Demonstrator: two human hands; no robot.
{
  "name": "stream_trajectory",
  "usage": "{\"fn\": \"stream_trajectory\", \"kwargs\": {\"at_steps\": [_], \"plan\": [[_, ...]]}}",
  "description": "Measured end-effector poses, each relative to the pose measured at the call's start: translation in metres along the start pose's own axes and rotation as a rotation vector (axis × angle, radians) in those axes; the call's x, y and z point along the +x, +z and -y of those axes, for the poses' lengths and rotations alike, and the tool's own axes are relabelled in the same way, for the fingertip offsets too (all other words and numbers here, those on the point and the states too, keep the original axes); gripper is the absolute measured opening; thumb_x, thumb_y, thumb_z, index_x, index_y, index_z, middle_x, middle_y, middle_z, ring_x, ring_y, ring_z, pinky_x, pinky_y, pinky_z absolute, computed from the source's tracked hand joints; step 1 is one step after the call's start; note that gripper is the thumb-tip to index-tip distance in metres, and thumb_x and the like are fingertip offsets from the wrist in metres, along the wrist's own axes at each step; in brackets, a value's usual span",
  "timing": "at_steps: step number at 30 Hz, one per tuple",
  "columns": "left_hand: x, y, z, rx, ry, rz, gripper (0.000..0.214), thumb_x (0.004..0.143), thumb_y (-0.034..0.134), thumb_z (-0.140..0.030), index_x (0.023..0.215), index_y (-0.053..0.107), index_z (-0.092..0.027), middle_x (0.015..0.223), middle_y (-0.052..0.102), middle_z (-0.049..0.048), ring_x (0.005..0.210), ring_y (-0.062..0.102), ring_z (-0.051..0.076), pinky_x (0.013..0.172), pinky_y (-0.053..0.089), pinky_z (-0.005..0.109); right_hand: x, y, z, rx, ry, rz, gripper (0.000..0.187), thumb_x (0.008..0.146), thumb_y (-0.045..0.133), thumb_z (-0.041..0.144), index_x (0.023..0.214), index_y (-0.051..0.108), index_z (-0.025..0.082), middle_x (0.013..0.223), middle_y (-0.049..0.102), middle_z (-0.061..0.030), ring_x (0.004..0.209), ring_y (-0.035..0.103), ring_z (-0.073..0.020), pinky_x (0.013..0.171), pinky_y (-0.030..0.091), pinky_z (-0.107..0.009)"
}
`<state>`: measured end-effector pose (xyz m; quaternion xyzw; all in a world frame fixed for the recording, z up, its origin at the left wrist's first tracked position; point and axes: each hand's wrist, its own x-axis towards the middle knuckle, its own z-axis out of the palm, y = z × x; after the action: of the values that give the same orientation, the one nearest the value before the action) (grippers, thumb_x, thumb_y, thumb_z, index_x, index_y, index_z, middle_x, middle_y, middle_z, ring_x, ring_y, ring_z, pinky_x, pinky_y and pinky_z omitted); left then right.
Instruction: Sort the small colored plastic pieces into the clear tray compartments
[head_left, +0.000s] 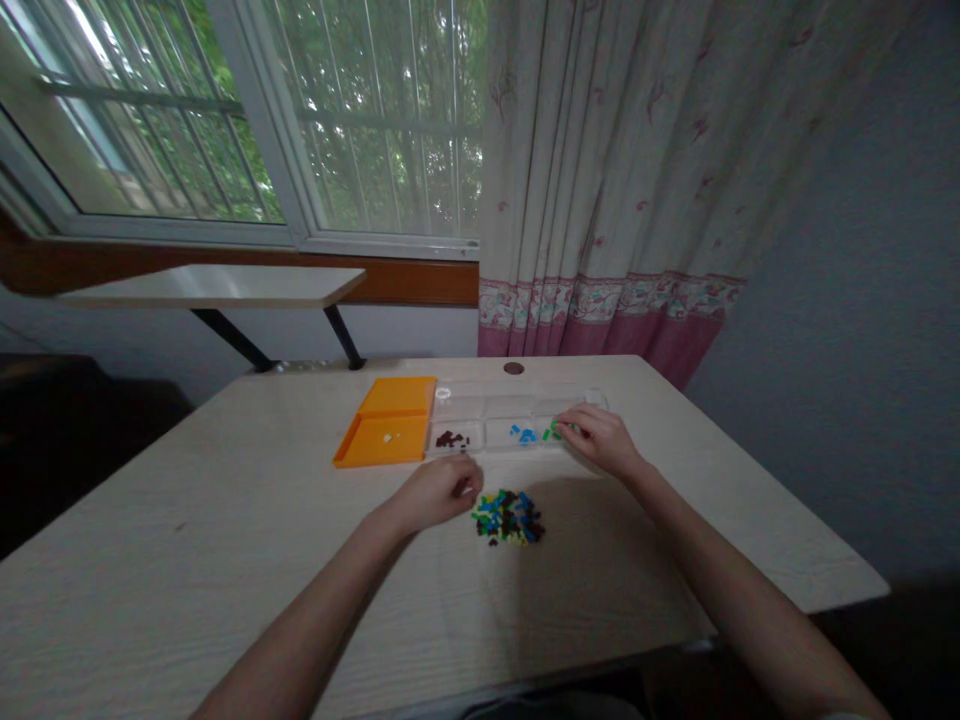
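A mixed pile of small plastic building bricks (508, 517) lies on the table, with green, blue, yellow and dark pieces. My left hand (444, 490) is just left of the pile, its fingers curled closed; whatever they may hold is hidden. Over the right end of the clear compartment tray (484, 448), my right hand (606, 440) has its fingers pinched together beside some green bricks (547, 435). I cannot make out what is between those fingertips. The tray's front compartments also hold blue bricks (523, 435) and dark brown bricks (450, 439).
An orange open case (397, 395) with a few whitish pieces (388, 437) lies left of the tray. A raised shelf (247, 285) on black brackets stands at the table's (247, 530) back left. Behind are a window and a curtain (585, 180).
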<state>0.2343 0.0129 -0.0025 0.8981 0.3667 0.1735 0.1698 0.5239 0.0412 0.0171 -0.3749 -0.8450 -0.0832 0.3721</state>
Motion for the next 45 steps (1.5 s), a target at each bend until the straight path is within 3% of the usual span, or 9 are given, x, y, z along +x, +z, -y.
{"fn": "stream_trajectory", "kwargs": {"at_steps": [5,10,17,21,31,45], "plan": [[0.0,-0.001,0.0,-0.03,0.006,-0.017,0.016,0.067,0.048,-0.008,0.075,0.058,-0.017,0.073,0.057,0.0007,0.067,0.051,0.012,0.062,0.038,0.02,-0.009,-0.001,-0.033,-0.11,0.141,0.146,0.019,0.085,0.05,0.029,0.089,0.066,0.02,0.087,0.066,-0.0039,0.075,0.061,-0.0147,0.067,0.046,-0.024],[-0.001,-0.004,0.003,0.011,-0.017,-0.02,0.015,0.07,0.048,-0.011,0.077,0.059,-0.017,0.073,0.057,0.0011,0.068,0.052,0.013,0.063,0.039,0.021,-0.014,0.007,-0.041,-0.144,0.232,0.253,0.021,0.086,0.048,0.029,0.095,0.066,0.023,0.091,0.066,-0.0029,0.081,0.061,-0.0157,0.071,0.046,-0.025],[-0.002,-0.005,0.006,0.077,-0.002,0.005,0.016,0.073,0.047,-0.012,0.078,0.061,-0.018,0.079,0.059,0.0031,0.077,0.055,0.014,0.07,0.042,0.022,-0.013,0.007,-0.039,-0.11,0.257,0.214,0.022,0.085,0.047,0.025,0.096,0.066,0.022,0.092,0.066,-0.0037,0.082,0.06,-0.0153,0.071,0.046,-0.026],[-0.002,-0.006,0.003,0.076,0.008,0.004,0.016,0.073,0.048,-0.013,0.078,0.062,-0.018,0.078,0.059,0.0032,0.076,0.055,0.014,0.069,0.042,0.022,-0.011,0.009,-0.027,-0.055,0.191,0.196,0.02,0.085,0.048,0.025,0.093,0.066,0.021,0.089,0.067,-0.0031,0.079,0.061,-0.0152,0.07,0.047,-0.026],[0.0,-0.005,-0.005,0.088,0.014,0.02,0.015,0.072,0.048,-0.011,0.074,0.06,-0.018,0.074,0.059,0.0018,0.073,0.054,0.013,0.067,0.041,0.021,-0.01,0.036,0.032,0.063,-0.117,0.242,0.017,0.086,0.047,0.023,0.088,0.065,0.021,0.083,0.068,-0.0019,0.075,0.061,-0.0103,0.067,0.044,-0.019],[0.0,-0.003,-0.009,0.081,0.018,-0.013,0.012,0.07,0.05,-0.01,0.072,0.059,-0.018,0.071,0.057,0.001,0.069,0.053,0.013,0.063,0.039,0.021,-0.011,0.037,0.057,0.079,-0.127,0.363,0.014,0.083,0.051,0.019,0.085,0.064,0.021,0.077,0.066,-0.0005,0.07,0.06,-0.0107,0.061,0.041,-0.019]]}}
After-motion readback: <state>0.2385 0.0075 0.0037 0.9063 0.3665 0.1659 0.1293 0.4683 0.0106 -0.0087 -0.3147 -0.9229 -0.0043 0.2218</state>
